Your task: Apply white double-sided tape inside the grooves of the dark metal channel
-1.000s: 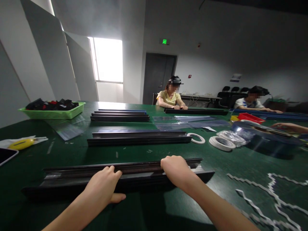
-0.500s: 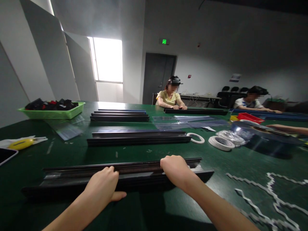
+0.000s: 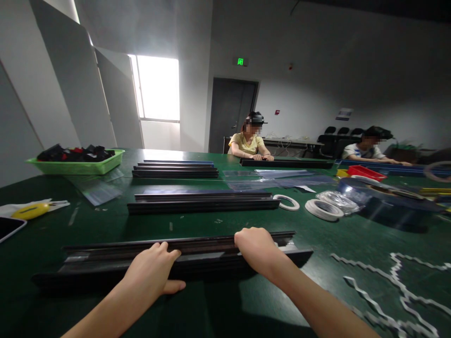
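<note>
A long black channel-shaped profile (image 3: 207, 267) lies across the green table (image 3: 197, 319) in front of me, with a pale strip along part of its inside. My left hand (image 3: 151, 265) grips it left of the middle, fingers over the channel and the thumb on the near side. Closed near the right end, my right hand (image 3: 257, 251) rests over the channel against the profile; its fingertips are hidden. Behind it lies a second set of black profiles (image 3: 204, 205), and further back another stack (image 3: 174, 172).
White tape rolls (image 3: 324, 210) and a large roll of clear film (image 3: 387, 206) stand to the right. Crinkled white strips (image 3: 398, 281) lie front right. A green basket (image 3: 75, 165) of dark parts and a yellow cutter (image 3: 31, 211) are left. Two people (image 3: 248, 143) sit across the table.
A finger of my left hand has lifted and stretched to the right. My right hand and the profile look unmoved. Another person's arm at the right edge has gone; a ring-shaped roll shows there.
</note>
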`<state>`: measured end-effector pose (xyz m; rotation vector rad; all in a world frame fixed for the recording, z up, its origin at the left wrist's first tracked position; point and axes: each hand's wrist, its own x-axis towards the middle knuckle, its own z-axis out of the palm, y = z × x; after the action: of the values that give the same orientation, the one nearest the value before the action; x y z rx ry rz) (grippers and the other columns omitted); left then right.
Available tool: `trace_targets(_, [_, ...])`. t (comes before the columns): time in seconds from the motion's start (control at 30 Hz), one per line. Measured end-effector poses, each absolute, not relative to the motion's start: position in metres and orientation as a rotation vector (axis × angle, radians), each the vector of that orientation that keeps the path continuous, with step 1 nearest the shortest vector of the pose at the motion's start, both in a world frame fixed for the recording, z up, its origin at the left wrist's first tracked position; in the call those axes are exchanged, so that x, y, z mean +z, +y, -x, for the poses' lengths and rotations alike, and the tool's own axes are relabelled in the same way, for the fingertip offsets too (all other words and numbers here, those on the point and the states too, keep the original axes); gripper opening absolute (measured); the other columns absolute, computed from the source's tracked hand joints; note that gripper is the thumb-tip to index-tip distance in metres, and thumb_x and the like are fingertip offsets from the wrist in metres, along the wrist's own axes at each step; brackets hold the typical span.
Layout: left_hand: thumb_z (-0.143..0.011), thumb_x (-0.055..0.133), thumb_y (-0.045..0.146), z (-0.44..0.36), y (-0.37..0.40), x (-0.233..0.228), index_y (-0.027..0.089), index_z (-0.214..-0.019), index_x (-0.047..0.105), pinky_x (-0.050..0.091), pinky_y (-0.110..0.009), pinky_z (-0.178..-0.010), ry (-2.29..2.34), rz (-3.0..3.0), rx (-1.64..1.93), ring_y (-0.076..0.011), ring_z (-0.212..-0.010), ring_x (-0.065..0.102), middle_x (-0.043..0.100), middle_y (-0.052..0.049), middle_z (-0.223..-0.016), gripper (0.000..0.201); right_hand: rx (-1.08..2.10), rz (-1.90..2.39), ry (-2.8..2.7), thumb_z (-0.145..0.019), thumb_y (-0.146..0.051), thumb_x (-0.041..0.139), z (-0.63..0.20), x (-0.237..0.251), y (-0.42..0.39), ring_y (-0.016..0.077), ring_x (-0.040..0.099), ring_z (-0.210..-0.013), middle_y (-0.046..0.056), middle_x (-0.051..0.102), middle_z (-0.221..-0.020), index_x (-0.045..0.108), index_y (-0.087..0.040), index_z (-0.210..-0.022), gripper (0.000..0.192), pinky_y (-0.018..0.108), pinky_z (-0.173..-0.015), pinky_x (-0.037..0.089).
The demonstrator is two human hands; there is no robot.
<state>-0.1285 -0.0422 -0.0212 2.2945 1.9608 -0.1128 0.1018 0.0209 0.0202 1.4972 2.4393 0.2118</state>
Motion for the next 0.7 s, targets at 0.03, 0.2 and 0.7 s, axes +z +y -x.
trace_targets(0.03, [-0.068, 0.059, 0.053, 0.128, -0.042, -0.021, 0.02, -0.114, 0.063, 0.048, -0.041, -0.084, 1.962, -2.295, -0.109, -0.0319, -0.105, 0.057, 0.064, -0.015, -0.108, 0.056, 0.217, -1.496, 2.437, -0.073, -0.004, 0.05, -0.102, 0.019, 0.021, 0.0268, 0.068, -0.082, 0.016, 0.072, -0.082, 0.072, -0.014, -0.079, 0.025, 0.03, -0.065, 0.049])
trace_targets(0.2, [-0.067, 0.061, 0.05, 0.124, -0.042, -0.023, 0.015, -0.106, 0.066, 0.045, -0.041, -0.091, 1.925, -2.344, -0.076, -0.0321, -0.109, 0.055, 0.06, -0.017, -0.117, 0.053, 0.241, -1.5, 2.445, -0.07, -0.003, 0.051, -0.102, 0.015, 0.024, 0.0286, 0.068, -0.081, 0.015, 0.072, -0.082, 0.072, -0.014, -0.079, 0.025, 0.032, -0.064, 0.05])
trace_targets(0.7, [-0.081, 0.051, 0.042, 0.118, -0.039, -0.022, 0.016, -0.102, 0.067, 0.045, -0.035, -0.093, 1.753, -2.426, 0.096, -0.0254, -0.099, 0.059, 0.065, -0.011, -0.1, 0.038, 0.225, -1.485, 2.454, -0.069, -0.003, 0.052, -0.103, 0.018, 0.022, 0.0291, 0.068, -0.08, 0.014, 0.072, -0.081, 0.072, -0.015, -0.077, 0.024, 0.034, -0.064, 0.05])
